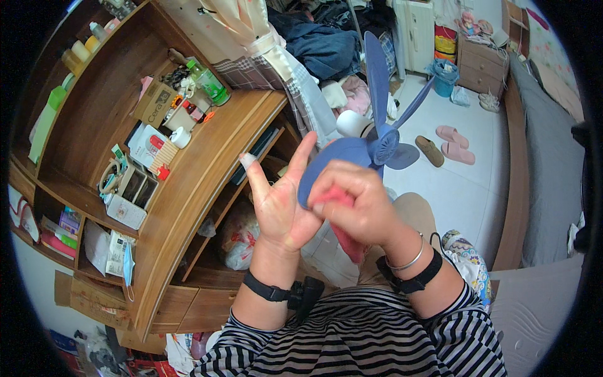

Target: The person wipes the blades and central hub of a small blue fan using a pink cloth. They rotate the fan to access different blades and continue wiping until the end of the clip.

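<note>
A blue fan blade belongs to a fan with several blades, a round ribbed hub and a white motor housing. My left hand lies palm up at this blade's outer end, thumb and index finger spread wide. Its other fingers are hidden behind the blade; whether they press on it cannot be seen. Something whitish covers the left thumb's tip. My right hand, slightly blurred, grips a pinkish-red cloth at the blade's near edge. Part of the cloth hangs below that hand.
To the left stands a wooden desk with shelves, a green-capped bottle, a CeraVe box and a white jar. Slippers lie on the tiled floor beyond the fan. A bed runs along the right.
</note>
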### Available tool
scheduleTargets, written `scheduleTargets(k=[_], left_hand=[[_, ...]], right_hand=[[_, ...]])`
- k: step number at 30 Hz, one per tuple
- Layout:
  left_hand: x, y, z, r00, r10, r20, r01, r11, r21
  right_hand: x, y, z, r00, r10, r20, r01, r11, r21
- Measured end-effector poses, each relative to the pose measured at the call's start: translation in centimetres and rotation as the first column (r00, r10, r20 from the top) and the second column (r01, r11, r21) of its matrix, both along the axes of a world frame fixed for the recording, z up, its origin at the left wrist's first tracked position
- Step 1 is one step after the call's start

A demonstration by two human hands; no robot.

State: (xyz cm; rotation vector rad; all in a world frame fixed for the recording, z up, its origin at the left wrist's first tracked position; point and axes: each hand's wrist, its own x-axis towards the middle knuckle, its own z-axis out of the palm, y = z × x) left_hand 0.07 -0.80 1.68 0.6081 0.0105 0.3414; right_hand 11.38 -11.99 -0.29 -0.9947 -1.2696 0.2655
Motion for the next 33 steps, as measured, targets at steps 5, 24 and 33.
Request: scheduleTargets(k=[5, 24, 33], left_hand=[[0.3, -0.6, 0.3, 0.999, 0.029, -0.014, -0.029, 0.999, 0.016], [0.0, -0.2, 0.1, 0.996, 0.061, -0.065, -0.055, 0.993, 0.1], [0.4, -1.2, 0.5, 0.99, 0.109, -0.092, -0.091, 0.978, 0.187]], right_hand=[[-0.8, 2.0, 0.0, 0.94, -0.282, -0.193, 0.29, 0.957, 0.017], [-0.5, -0.3, -0.5, 0.99, -0.046, 0.132, 0.044, 0.999, 0.016], [-1.9, 1.0, -0.6, 0.937, -0.35, 0.016, 0.35, 0.936, -0.03]])
